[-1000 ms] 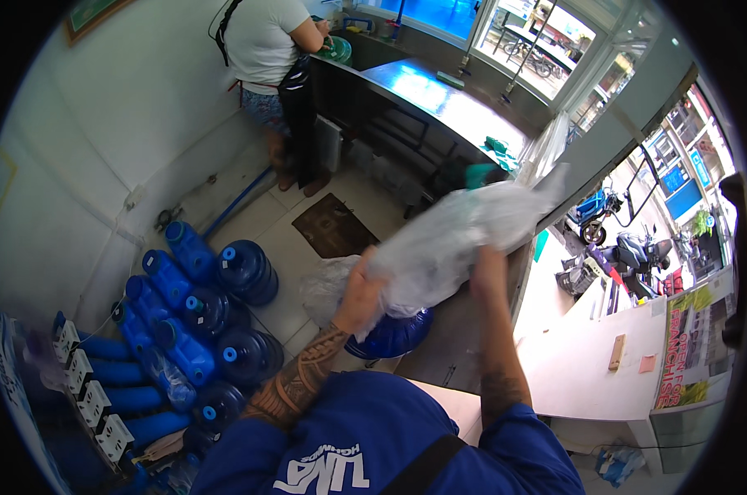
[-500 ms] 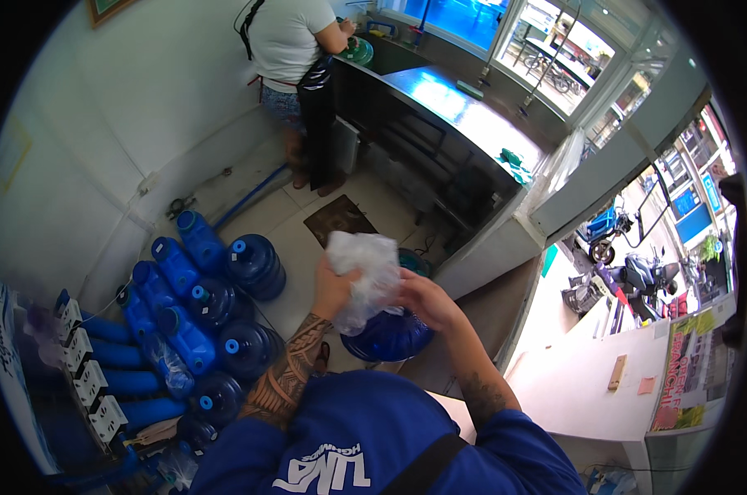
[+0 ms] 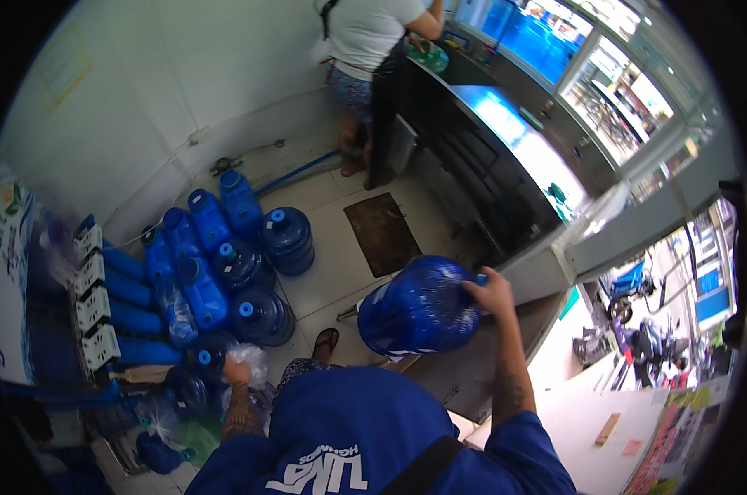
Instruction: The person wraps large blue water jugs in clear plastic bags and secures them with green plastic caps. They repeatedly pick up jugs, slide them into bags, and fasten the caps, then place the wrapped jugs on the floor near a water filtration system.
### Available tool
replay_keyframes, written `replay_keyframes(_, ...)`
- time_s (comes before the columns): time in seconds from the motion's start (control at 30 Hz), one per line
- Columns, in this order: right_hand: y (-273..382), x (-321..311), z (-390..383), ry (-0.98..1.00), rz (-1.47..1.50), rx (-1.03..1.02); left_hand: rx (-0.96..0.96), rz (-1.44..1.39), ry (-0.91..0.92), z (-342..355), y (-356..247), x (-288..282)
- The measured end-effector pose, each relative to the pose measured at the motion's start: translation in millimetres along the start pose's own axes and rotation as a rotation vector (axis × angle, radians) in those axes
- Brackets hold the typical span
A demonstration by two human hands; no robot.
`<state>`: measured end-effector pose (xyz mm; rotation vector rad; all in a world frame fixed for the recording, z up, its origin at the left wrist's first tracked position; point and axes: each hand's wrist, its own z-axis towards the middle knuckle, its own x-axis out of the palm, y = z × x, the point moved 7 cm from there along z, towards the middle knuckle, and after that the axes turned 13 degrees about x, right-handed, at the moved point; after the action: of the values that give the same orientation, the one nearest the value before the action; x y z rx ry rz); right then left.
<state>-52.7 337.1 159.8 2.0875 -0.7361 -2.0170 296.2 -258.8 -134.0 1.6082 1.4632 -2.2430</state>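
My right hand point(image 3: 493, 293) grips the blue-capped neck of a large round blue water jug point(image 3: 419, 309). The jug is tilted, its neck toward the right, and its shiny side faces up. Down at the left, my left hand point(image 3: 238, 369) is closed on a crumpled clear plastic bag point(image 3: 254, 363). Close by that hand are a capped water jug point(image 3: 208, 351) and, lower, a pale green container point(image 3: 198, 440) that is partly hidden by my sleeve.
Several blue jugs point(image 3: 287, 239) and slim containers point(image 3: 204, 293) stand on the left, beside blue filter housings point(image 3: 134, 305). A person point(image 3: 365, 49) works at a metal sink counter point(image 3: 514, 148), one hand near a green jug point(image 3: 430, 56). A brown mat point(image 3: 382, 233) lies ahead.
My hands have parted. The left carried the plastic bag down to the left; the right took the blue jug's neck, and the jug now appears higher and tilted. My view has shifted too.
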Motion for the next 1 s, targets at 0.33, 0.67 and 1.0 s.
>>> replay_keyframes(0.33, -90, -54, 54, 0.309, 0.915, 0.319, -0.211, -0.019, -0.296, -134, 107, -48)
replay_keyframes(0.67, 175, 81, -18, 0.184, 0.208, -0.369, -0.675, -0.341, -0.316, -208, 86, -78)
replay_keyframes(1.0, 269, 270, -190, 0.78, -0.447, -0.865, -0.773, -0.575, -0.244, -206, 145, -27)
